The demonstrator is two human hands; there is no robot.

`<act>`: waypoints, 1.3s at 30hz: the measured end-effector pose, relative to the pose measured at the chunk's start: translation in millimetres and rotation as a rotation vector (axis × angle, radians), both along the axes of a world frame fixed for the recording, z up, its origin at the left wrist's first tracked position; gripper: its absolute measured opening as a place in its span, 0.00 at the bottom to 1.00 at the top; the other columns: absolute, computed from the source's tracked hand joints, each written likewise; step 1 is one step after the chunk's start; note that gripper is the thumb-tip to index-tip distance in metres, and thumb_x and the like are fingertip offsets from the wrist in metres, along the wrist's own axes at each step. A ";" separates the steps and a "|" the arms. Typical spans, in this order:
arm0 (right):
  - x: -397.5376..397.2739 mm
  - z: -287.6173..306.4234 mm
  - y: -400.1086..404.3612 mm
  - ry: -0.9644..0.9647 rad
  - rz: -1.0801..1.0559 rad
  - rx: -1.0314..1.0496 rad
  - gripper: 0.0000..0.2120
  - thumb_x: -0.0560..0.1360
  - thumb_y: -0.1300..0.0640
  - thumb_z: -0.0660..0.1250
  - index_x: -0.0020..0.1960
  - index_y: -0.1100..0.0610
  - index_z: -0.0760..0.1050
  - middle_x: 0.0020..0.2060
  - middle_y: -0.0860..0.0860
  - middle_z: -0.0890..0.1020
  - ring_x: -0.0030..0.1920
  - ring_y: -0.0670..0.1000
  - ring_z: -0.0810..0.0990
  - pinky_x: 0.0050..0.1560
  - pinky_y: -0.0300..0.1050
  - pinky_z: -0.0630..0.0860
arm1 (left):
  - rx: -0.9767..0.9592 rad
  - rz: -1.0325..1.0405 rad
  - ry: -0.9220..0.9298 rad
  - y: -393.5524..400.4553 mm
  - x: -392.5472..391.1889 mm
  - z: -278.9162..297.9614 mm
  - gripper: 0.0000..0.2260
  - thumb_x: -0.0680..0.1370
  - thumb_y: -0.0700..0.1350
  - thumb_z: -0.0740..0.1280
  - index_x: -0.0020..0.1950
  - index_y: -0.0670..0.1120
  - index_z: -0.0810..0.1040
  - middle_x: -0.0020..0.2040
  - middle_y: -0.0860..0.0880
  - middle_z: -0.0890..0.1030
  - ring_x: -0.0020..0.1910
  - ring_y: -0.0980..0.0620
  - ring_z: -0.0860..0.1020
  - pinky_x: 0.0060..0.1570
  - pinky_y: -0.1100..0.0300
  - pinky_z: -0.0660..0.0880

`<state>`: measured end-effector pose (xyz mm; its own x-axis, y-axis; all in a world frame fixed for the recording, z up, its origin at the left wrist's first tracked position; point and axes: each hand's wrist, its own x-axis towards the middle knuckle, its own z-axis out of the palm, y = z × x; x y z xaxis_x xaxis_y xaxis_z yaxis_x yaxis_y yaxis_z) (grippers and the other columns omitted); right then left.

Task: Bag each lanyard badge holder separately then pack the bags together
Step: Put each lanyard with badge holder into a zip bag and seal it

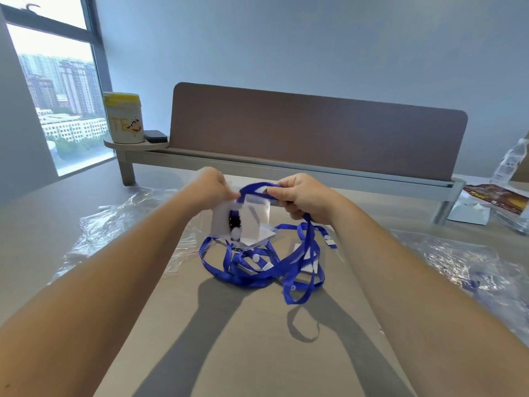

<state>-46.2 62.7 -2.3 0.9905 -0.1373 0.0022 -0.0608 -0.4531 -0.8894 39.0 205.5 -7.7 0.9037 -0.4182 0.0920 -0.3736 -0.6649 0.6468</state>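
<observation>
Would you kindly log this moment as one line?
left hand: holds badge holder | right hand: grips blue lanyard | bagging: not yet

- Left hand (213, 184) and right hand (300, 196) raised side by side above the table (243, 339), a badge holder (246, 219) hanging between them.
- Lanyard strap (310, 247) drops from the right hand to a tangle of lanyards (257, 267) on the table, below and nearer than both hands.
- Plastic sheeting (120, 224) left of the left hand; more sheeting (458, 262) right of the right hand.
- Divider panel (315, 130) behind both hands.
- Canister (124, 118) behind and left of the left hand, on a small shelf (114, 144).
- Bottle (511, 161) and papers (495, 196) behind and far right of the right hand.
</observation>
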 end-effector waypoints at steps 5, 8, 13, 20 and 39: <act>2.7 -5.4 13.9 -0.119 -0.030 0.099 0.14 0.80 0.55 0.54 0.47 0.61 0.75 0.27 0.51 0.68 0.20 0.42 0.60 0.22 0.33 0.59 | -0.490 0.203 -0.011 0.5 4.6 -7.9 0.13 0.76 0.47 0.64 0.33 0.46 0.69 0.34 0.49 0.72 0.42 0.48 0.72 0.43 0.55 0.71; 4.2 -11.2 16.3 -0.104 -0.007 0.162 0.15 0.80 0.55 0.53 0.52 0.63 0.75 0.25 0.50 0.66 0.17 0.41 0.59 0.19 0.32 0.58 | -0.734 0.295 0.122 6.2 7.2 -8.9 0.11 0.77 0.48 0.64 0.36 0.45 0.72 0.34 0.49 0.70 0.38 0.50 0.71 0.39 0.58 0.71; 1.7 -24.4 9.8 0.008 0.033 0.191 0.15 0.80 0.55 0.55 0.42 0.58 0.77 0.20 0.45 0.65 0.20 0.43 0.60 0.22 0.33 0.60 | -1.151 0.336 0.482 21.7 12.7 -9.8 0.04 0.77 0.46 0.65 0.44 0.47 0.72 0.43 0.48 0.77 0.44 0.52 0.78 0.46 0.61 0.77; -0.7 -45.0 1.4 0.191 0.084 0.233 0.16 0.78 0.51 0.57 0.34 0.58 0.69 0.17 0.44 0.63 0.20 0.43 0.61 0.24 0.35 0.64 | -1.023 0.026 0.556 50.9 3.8 -14.8 0.09 0.80 0.48 0.57 0.41 0.49 0.71 0.33 0.50 0.78 0.27 0.56 0.80 0.23 0.69 0.76; 25.0 -33.5 48.9 0.106 -0.032 0.006 0.10 0.79 0.62 0.57 0.43 0.62 0.75 0.30 0.51 0.70 0.30 0.46 0.64 0.29 0.35 0.63 | -0.024 -0.057 0.306 49.2 13.1 -43.1 0.13 0.76 0.43 0.66 0.33 0.44 0.67 0.34 0.46 0.70 0.34 0.52 0.67 0.32 0.63 0.66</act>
